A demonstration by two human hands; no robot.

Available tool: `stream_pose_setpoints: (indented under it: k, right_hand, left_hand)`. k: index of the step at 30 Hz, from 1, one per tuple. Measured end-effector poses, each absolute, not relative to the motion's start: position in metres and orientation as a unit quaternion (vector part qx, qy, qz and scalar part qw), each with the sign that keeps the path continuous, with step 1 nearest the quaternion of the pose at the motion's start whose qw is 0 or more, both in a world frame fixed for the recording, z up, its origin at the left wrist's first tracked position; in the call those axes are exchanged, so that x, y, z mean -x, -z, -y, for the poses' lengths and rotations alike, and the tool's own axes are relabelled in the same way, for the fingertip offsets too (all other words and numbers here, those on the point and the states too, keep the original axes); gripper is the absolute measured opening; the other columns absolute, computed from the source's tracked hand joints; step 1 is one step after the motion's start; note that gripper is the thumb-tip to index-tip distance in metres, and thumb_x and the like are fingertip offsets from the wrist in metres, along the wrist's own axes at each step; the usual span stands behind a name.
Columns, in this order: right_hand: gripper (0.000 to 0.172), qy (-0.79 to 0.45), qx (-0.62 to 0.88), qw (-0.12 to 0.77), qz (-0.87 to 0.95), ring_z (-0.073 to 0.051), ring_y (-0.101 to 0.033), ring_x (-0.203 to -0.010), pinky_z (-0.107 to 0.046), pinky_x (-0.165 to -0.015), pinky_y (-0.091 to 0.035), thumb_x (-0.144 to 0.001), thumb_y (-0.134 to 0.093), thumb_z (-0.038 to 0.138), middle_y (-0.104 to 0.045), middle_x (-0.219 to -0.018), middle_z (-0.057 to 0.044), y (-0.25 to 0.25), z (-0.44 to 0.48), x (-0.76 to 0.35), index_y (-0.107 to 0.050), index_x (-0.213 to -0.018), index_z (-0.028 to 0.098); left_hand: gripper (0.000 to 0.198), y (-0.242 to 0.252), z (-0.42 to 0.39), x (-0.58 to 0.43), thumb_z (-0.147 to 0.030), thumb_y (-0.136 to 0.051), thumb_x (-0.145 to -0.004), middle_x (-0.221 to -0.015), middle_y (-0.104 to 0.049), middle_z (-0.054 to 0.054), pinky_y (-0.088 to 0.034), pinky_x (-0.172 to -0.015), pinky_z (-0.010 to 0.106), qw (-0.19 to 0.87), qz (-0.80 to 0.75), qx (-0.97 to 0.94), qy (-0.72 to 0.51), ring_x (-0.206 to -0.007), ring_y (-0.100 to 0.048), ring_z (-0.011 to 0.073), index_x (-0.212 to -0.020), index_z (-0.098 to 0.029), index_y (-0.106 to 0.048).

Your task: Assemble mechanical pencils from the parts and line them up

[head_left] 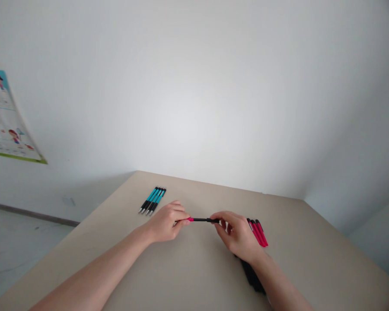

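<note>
Forearms (116,263), red-black pen (199,220) pinched by left hand (168,221), right hand (238,232)

Plain beige worktop (181,272). Far left: four slim turquoise-and-black pens with silvery tips (153,200), laid side by side. Right: three slim red pens with black ends (258,232), aligned. Nearer: a black elongated mass (253,280), partly hidden.
</note>
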State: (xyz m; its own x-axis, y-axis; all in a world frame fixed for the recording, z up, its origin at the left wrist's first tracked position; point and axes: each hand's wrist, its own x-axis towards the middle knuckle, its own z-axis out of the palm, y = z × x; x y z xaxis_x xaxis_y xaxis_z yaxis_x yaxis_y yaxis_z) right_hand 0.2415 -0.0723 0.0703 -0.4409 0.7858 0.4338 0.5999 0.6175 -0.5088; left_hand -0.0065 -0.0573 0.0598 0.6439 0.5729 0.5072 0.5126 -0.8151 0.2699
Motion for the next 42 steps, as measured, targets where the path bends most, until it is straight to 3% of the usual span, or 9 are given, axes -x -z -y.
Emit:
stream_pose_setpoints:
  k: [17,42]
  right_hand:
    - [0.017,-0.193,0.41,0.352,0.819,-0.013,-0.056,-0.06,-0.022,-0.052,-0.043,-0.082,-0.051,0.02,-0.066,-0.074,-0.002,-0.074,0.076,-0.238,-0.066,-0.091,0.021]
    - [0.016,-0.223,0.384,0.314,0.839,-0.011,-0.051,-0.056,-0.022,-0.055,-0.04,-0.083,-0.056,0.021,-0.064,-0.069,-0.001,-0.07,0.083,-0.224,-0.069,-0.092,0.02]
  left_hand:
    - [0.034,-0.054,0.056,0.005,-0.018,-0.038,-0.093,-0.055,-0.047,0.0,-0.036,-0.066,0.028,0.106,-0.294,-0.902,-0.297,-0.056,-0.042,0.0132,-0.06,-0.017,-0.045]
    - [0.026,-0.062,0.064,0.002,-0.02,-0.045,-0.091,-0.061,-0.054,0.004,-0.037,-0.065,0.027,0.118,-0.248,-0.905,-0.326,-0.061,-0.045,0.0142,-0.074,-0.013,-0.064]
